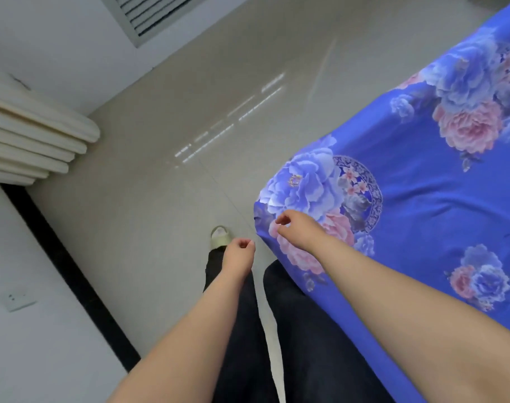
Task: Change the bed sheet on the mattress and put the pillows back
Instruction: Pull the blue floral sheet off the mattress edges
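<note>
Nearest to us, our two bare forearms reach forward and down over dark trousers [306, 330]. Our right hand [294, 225] hangs over the corner of the mattress, its fingers loosely curled with thumb and fingertips close together; whether they pinch any cloth we cannot tell, for the view is blurred there. Directly beneath that hand lies the bed sheet [416, 181], bright blue with large pink and pale-blue flowers, pulled over the mattress corner and spreading away to the right of the hand and beyond it. Our left hand [239, 251] hovers just to the left of the right one, off the bed and above the floor, its fingers also loosely curled and holding nothing we can see. Just past the left hand's fingertips a foot in a pale slipper [219, 236] stands on the glossy light tile floor [166, 146]. Well to the left of both hands we see a white wall with a black skirting board [70, 271] and a white socket [17, 298]; farther out on that side stands a stack of cream folded pads [35, 132], and beyond them a louvred vent [151, 16] in the wall.
</note>
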`<move>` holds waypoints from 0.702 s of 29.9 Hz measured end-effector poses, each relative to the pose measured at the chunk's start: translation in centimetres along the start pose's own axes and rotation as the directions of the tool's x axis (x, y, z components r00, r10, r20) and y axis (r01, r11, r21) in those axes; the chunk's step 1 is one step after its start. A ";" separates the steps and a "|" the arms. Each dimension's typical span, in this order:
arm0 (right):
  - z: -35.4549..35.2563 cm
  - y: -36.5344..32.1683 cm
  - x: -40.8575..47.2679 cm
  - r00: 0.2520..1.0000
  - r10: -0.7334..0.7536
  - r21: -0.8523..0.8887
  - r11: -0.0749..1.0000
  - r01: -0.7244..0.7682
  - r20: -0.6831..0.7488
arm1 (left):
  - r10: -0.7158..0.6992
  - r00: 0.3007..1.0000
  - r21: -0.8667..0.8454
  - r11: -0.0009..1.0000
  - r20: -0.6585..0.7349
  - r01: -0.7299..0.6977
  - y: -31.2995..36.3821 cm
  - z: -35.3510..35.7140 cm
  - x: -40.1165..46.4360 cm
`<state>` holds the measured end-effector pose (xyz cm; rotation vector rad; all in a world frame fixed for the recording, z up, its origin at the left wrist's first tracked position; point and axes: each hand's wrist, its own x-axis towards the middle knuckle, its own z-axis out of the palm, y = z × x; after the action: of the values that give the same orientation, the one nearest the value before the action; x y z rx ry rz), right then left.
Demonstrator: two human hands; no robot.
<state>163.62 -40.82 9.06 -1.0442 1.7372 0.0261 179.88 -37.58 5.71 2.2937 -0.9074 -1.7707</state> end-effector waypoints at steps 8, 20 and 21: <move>5.7 -4.6 12.9 0.991 -0.095 -0.496 0.859 0.129 0.092 | -0.071 0.989 0.000 0.997 0.130 0.072 0.4 -1.0 9.4; 4.5 -0.8 12.3 0.907 -0.368 -0.866 0.500 0.007 -0.205 | -0.138 0.853 0.117 0.989 0.503 0.091 3.4 -0.5 15.0; 3.8 0.0 11.4 0.871 -0.431 -0.847 0.531 0.032 -0.237 | -0.163 0.815 0.093 0.987 0.556 0.133 4.0 0.3 14.7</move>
<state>165.86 -46.13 -1.44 -2.1344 1.9780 0.5389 180.18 -48.29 -5.09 1.9222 -0.8595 -2.5996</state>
